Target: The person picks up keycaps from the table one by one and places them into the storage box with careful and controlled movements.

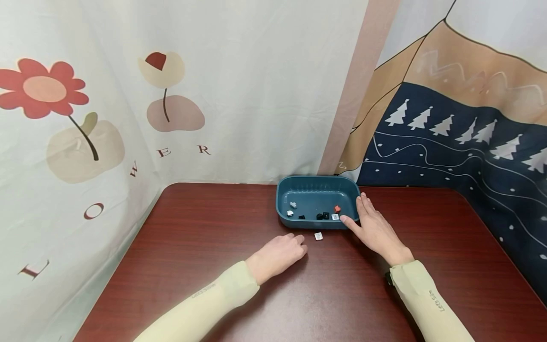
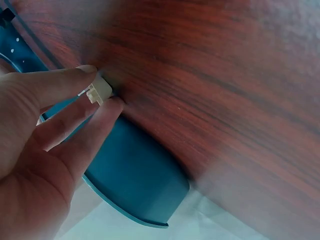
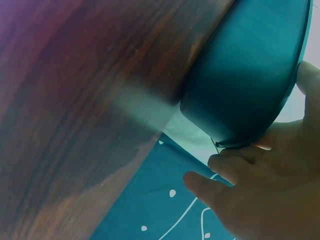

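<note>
A blue-green tray stands at the back of the table with several tiny white, black and red pieces inside. A small white square piece with dark marks lies just in front of it. My left hand is near that piece; the head view shows a small gap from its fingers. In the left wrist view, a pale small piece with a stepped side appears between thumb and fingertip. My right hand rests at the tray's right end, thumb over the front rim, fingers extended along the side; two fingers point outward past the tray.
The reddish-brown table ends right behind the tray. Printed cloths hang beyond it: a pale one with flowers and a dark blue one with white trees.
</note>
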Motion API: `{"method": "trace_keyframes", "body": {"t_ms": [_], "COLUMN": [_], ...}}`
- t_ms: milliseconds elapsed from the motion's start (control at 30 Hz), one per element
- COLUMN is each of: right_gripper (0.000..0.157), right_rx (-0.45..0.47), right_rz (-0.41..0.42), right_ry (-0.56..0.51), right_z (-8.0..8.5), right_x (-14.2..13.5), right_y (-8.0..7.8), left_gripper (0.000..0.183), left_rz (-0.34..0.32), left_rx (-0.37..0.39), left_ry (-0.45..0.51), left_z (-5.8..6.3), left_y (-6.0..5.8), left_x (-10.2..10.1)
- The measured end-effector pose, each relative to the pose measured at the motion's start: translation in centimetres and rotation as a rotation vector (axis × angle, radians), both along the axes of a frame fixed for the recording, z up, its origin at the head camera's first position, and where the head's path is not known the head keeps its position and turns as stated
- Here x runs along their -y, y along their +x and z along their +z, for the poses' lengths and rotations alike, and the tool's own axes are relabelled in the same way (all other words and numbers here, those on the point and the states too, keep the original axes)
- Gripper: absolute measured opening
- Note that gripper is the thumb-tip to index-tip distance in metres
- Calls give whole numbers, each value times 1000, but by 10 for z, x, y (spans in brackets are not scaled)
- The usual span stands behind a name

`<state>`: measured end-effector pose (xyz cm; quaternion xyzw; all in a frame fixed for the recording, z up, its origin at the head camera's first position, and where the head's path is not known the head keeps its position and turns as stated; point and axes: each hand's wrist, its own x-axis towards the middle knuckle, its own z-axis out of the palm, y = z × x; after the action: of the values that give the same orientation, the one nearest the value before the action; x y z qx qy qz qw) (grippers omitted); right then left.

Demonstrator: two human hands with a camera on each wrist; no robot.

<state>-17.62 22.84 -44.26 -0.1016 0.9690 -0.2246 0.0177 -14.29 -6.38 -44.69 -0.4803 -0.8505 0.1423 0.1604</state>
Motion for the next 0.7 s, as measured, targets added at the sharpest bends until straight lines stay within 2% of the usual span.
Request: {"method": "trace_keyframes", "body": {"t_ms": [200,500,700], "right_gripper": [105,105,104], "right_rx": [8,6,1], "right_rz": [-1,-2,-1], "right_ry": [-2,1,1], "right_z": [1,1,0], "right_x": [0,1,0], "right_y": [1,0,0], "left_gripper": [18,24,20], "left_rz": [-14,-12,-17], "left_rx": [21,25,8], "left_ry": [-16,12,28], "left_z": [2,3,9], "left_y": [2,7,10], "left_x": [2,5,7]}}
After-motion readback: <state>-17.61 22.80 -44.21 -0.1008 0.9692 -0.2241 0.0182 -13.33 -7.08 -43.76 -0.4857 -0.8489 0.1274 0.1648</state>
